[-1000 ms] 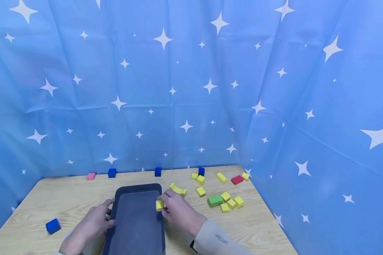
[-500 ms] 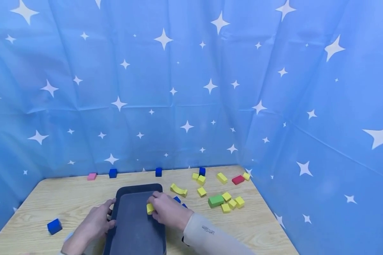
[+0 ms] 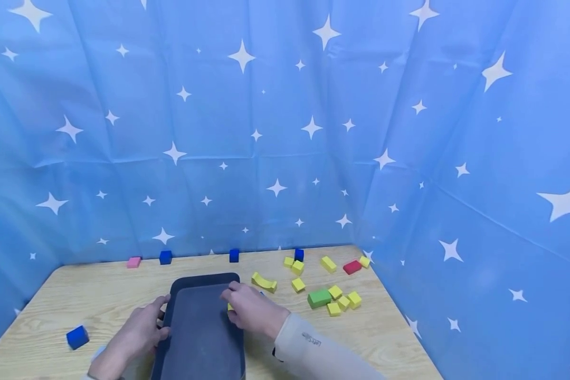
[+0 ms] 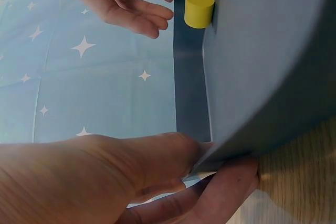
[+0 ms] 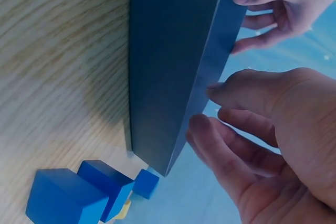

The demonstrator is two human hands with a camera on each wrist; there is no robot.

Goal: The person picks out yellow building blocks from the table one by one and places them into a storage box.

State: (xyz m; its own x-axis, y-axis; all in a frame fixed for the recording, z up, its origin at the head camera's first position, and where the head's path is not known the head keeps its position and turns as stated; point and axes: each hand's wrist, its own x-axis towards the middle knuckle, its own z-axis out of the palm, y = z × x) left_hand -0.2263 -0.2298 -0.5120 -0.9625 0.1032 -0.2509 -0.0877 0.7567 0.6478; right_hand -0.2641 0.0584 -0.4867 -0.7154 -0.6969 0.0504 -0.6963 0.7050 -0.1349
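Note:
A dark grey tray (image 3: pixel 204 338) lies on the table before me. My left hand (image 3: pixel 140 328) grips its left wall, thumb and fingers on either side of the edge, as the left wrist view shows. A yellow cylinder (image 4: pixel 199 10) stands on the tray floor by the opposite wall. My right hand (image 3: pixel 255 310) hovers over the tray's right side, mostly covering the cylinder in the head view. In the right wrist view the fingers of this hand (image 5: pixel 278 129) are loosely bent and spread from the thumb, with nothing between them.
Two blue blocks (image 5: pixel 65 198) (image 5: pixel 106 187) lie outside the tray's right wall. Right of it are a yellow arch (image 3: pixel 264 283), a green block (image 3: pixel 319 298), a red block (image 3: pixel 352 267) and several yellow blocks. A blue cube (image 3: pixel 78 337) sits at left; a pink block (image 3: pixel 134 262) lies behind.
My right hand has moved left over the tray with the yellow cylinder, set it down inside and let go of it. My left hand has kept its grip on the tray.

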